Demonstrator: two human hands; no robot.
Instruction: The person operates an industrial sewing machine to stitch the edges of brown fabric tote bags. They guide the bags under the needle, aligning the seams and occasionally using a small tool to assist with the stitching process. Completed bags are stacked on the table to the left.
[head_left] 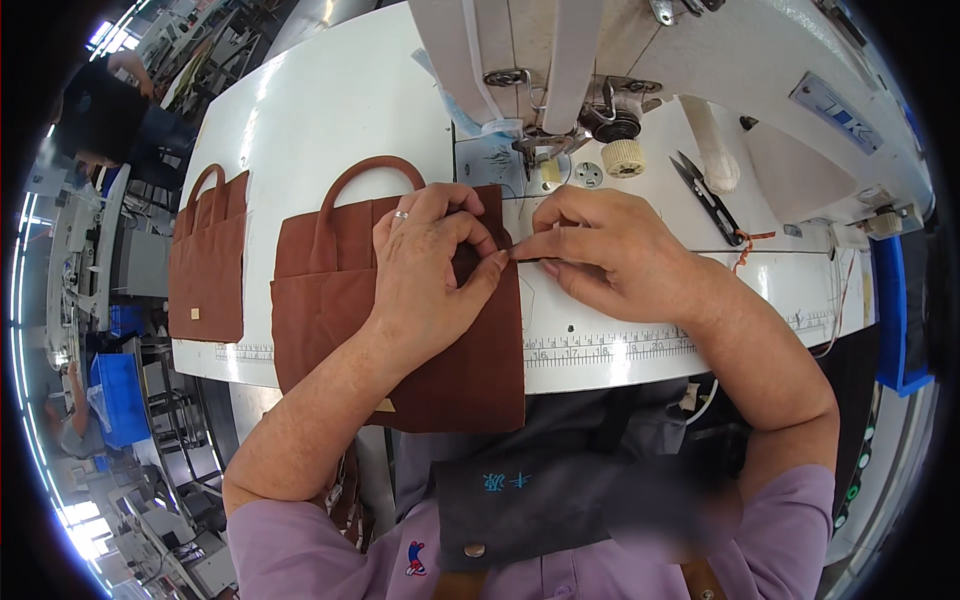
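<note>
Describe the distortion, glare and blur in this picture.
Head view: the table bows along its near edge; head view: glare streaks table and ruler; head view: a blurred patch covers part of the apron, while the held bag looks sharper.

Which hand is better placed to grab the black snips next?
Probably the right hand: it is nearer the black snips, though occupied at the edge of the brown bag; the left hand is farther, over the bag.

On a white tabletop [310,115], the left hand [425,265] and right hand [625,255] meet at a flat brown bag [325,320] with a curved handle [327,228].
</note>
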